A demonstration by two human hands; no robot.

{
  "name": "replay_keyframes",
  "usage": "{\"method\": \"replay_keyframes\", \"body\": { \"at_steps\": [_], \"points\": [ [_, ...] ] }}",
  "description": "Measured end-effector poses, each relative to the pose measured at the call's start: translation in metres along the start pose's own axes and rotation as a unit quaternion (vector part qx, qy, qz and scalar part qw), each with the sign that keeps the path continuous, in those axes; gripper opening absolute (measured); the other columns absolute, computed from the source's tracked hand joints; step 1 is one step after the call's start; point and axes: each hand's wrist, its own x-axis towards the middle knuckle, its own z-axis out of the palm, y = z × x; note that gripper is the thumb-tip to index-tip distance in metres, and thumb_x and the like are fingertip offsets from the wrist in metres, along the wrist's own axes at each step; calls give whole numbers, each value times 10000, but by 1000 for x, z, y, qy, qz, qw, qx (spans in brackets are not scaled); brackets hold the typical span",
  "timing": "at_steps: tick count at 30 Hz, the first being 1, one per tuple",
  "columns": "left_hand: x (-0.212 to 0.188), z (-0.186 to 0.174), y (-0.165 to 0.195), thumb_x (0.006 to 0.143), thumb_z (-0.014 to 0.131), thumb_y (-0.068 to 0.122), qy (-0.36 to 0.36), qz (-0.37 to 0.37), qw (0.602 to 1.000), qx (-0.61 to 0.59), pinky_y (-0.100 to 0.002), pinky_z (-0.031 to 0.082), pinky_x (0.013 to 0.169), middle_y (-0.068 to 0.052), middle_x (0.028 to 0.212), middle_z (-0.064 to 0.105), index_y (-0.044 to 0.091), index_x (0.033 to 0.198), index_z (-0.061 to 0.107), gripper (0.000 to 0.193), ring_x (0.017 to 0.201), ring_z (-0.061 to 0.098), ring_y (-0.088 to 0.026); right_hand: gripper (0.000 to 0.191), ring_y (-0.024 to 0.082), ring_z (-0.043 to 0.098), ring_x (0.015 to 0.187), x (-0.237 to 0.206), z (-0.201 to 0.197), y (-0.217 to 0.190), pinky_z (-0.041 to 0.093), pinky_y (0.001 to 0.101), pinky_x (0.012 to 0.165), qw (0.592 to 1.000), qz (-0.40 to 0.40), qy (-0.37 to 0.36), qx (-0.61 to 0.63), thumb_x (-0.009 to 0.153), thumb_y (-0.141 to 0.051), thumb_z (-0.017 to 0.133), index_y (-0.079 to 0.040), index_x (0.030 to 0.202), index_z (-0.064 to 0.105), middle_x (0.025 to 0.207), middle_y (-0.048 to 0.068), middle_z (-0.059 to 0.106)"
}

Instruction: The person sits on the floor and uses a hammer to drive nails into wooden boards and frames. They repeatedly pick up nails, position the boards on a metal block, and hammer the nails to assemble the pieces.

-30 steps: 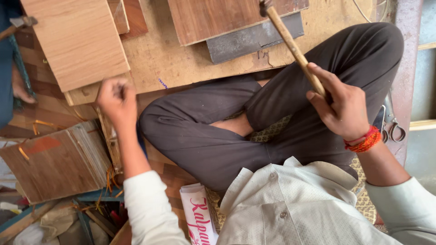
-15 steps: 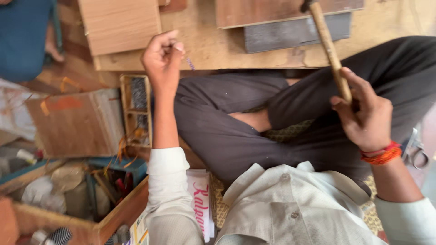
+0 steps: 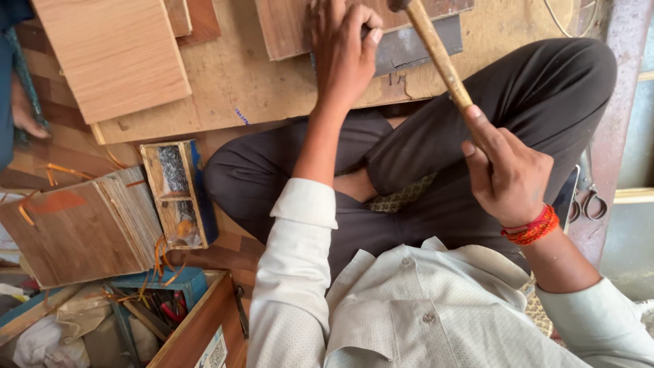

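Note:
I sit cross-legged over a large plywood sheet (image 3: 259,88). My right hand (image 3: 507,170), with red threads at the wrist, grips the wooden handle of a hammer (image 3: 436,51); its head is cut off at the top edge. My left hand (image 3: 344,51) rests with fingers pinched together on a brown wooden panel (image 3: 286,27) that lies over a dark grey slab (image 3: 415,48). Whether a nail sits between the fingertips cannot be seen.
A light wooden board (image 3: 112,54) lies at top left. A small wooden box of nails (image 3: 176,194) sits by my left knee, beside stacked boards (image 3: 75,232). A toolbox (image 3: 146,313) is at bottom left, scissors (image 3: 589,201) at right. Another person's foot (image 3: 27,119) shows at left.
My left hand has moved right from the sheet's edge onto the brown panel beside the hammer. The hammer stays raised in my right hand. The camera has shifted.

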Motion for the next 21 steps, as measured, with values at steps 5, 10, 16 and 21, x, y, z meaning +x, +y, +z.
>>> {"method": "replay_keyframes", "body": {
  "at_steps": [5,10,16,21],
  "points": [
    [1,-2,0,887,776,149,31,49,998,8,-610,285,1178,-112,1284,495,103,982,532,265,1339,438,-362,522,256,543,545,7,0,-2,410,382,506,997,-6,-48,-53,946,-63,741,-117,1454,638,707,75,559],
    [2,-3,1,911,792,140,-11,-20,999,-34,-587,291,1230,-69,1288,497,121,957,573,225,1367,424,-334,477,232,562,628,9,-3,-4,426,360,551,999,-17,14,30,1041,-72,711,-116,1500,590,804,64,585],
    [-3,7,-10,925,790,117,12,24,1000,-2,-582,209,1294,-34,1495,481,141,942,589,204,1529,310,-340,519,251,582,604,7,-7,-4,437,376,541,999,6,-34,13,960,-52,710,-99,1467,609,784,70,608],
    [-4,9,-20,975,717,55,-6,-10,999,-37,-575,163,1339,-28,1508,507,180,1151,625,235,1550,344,-288,448,223,586,617,3,-4,-3,467,337,581,987,-59,99,111,1070,11,684,-95,1490,568,861,90,604]
  ]
}}
